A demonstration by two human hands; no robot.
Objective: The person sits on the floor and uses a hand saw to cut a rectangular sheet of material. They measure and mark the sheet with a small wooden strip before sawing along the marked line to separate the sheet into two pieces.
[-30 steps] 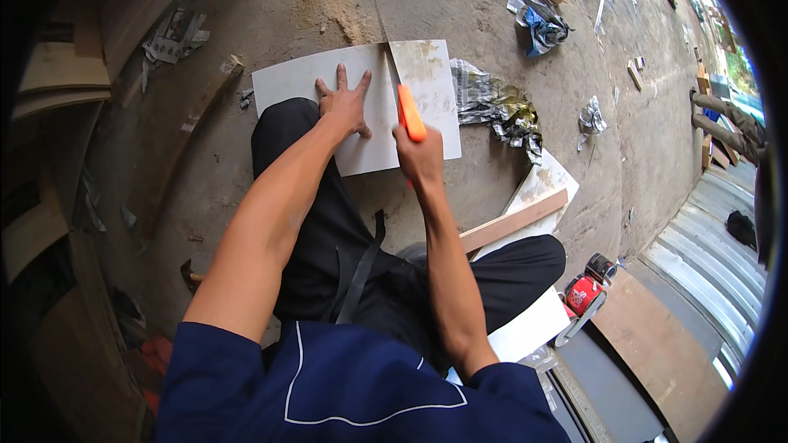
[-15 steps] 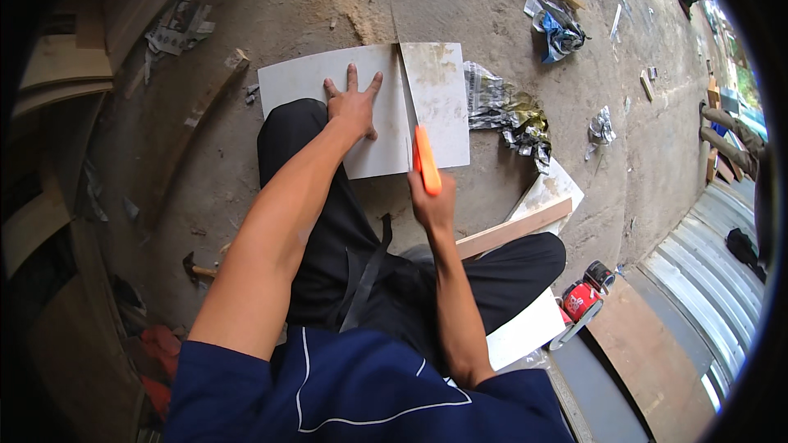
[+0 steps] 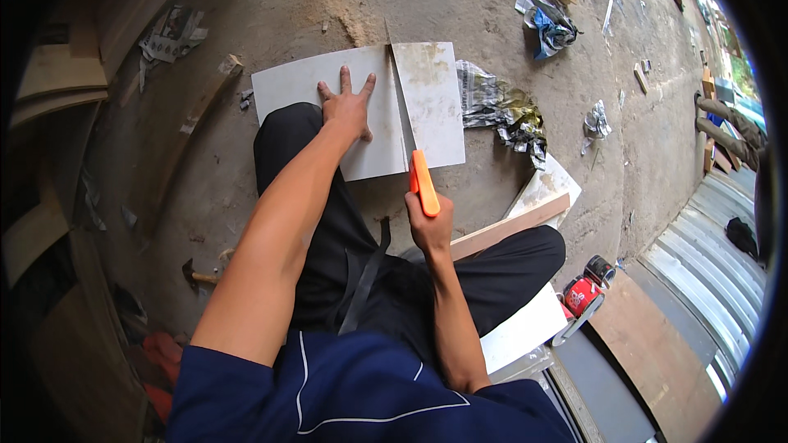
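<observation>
A flat white board (image 3: 304,74) with brown stains on its right part lies in front of me, its left side by my bent knee. My left hand (image 3: 345,111) presses on it with fingers spread. In my right hand (image 3: 430,226) is the orange handle of a handsaw (image 3: 424,184), closed around its lower end. The saw's thin blade runs away from me along a dark line across the board, and its tip shows past the far edge. Pale sawdust lies on the floor beyond that edge.
Crumpled newspaper (image 3: 509,111) touches the board's right side. A wood strip (image 3: 513,226) rests by my right knee, near a red can (image 3: 580,295). At the left are a hammer (image 3: 197,276) and a long timber (image 3: 205,98). A person's legs (image 3: 726,130) show far right.
My right hand has drawn the handsaw back toward me, so its handle now sits nearer, past the board's near edge. My left hand stays spread on the board.
</observation>
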